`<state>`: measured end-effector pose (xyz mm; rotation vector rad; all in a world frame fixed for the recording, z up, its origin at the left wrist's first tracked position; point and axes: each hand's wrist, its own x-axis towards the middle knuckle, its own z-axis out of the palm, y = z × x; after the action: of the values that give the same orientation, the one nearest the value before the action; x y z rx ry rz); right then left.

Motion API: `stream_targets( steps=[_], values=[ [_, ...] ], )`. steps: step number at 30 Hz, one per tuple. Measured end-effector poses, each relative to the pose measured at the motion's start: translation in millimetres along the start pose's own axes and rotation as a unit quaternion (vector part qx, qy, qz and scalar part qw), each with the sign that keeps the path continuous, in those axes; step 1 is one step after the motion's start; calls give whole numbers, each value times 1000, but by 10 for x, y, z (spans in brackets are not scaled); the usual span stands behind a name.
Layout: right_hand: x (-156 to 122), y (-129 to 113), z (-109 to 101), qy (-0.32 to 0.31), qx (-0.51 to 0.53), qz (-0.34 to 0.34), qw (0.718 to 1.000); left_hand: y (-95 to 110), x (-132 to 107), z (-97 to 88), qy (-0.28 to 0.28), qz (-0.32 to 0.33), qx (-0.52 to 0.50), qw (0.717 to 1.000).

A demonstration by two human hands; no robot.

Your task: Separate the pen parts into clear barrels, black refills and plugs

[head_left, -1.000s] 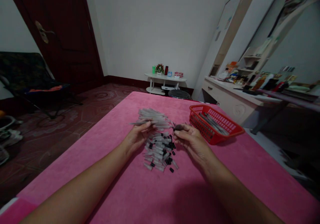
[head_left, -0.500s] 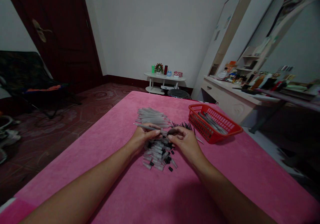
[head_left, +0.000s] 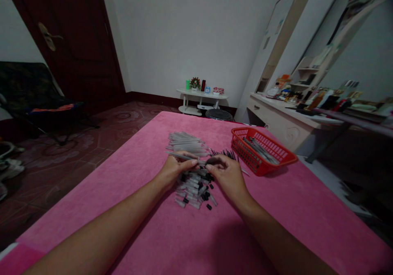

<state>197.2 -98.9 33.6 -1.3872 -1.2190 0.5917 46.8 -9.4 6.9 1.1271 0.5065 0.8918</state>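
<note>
Between the thumb and fingers of my left hand [head_left: 179, 166] is a slim, clear pen barrel [head_left: 175, 155], slanting down to the right. Its right end meets the fingertips of my right hand [head_left: 225, 170], which pinch a small dark piece at that end; the fingers partly hide it. Under both hands lies a pile of clear pen caps [head_left: 193, 187] mixed with small black plugs [head_left: 209, 206]. More clear barrels [head_left: 187, 142] are stacked just beyond my left hand. Thin dark pieces [head_left: 229, 154] lie behind my right hand.
A red plastic basket [head_left: 264, 172] holding several pens [head_left: 260, 150] stands to the right of my right hand. Everything rests on a pink cloth-covered table [head_left: 123, 209]. Beyond it are a small white table [head_left: 202, 94], a dresser [head_left: 282, 121] and a folding chair [head_left: 39, 91].
The barrel has shifted slightly right, toward the right fingertips. Both hands stay in nearly the same place, and the piles look unchanged.
</note>
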Motion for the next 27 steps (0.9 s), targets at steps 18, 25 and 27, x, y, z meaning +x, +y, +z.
stream_targets(
  steps=[18,25,27],
  values=[
    [-42,39,-12,-55,-55,-4,997,-18,4,18,-9,42,40,998],
    [-27,31,-31,-62,-73,-26,995,-7,0,19,-8,48,23,999],
    [-30,27,-30,-77,-81,-20,994,0,-5,22,-15,48,27,998]
  ],
)
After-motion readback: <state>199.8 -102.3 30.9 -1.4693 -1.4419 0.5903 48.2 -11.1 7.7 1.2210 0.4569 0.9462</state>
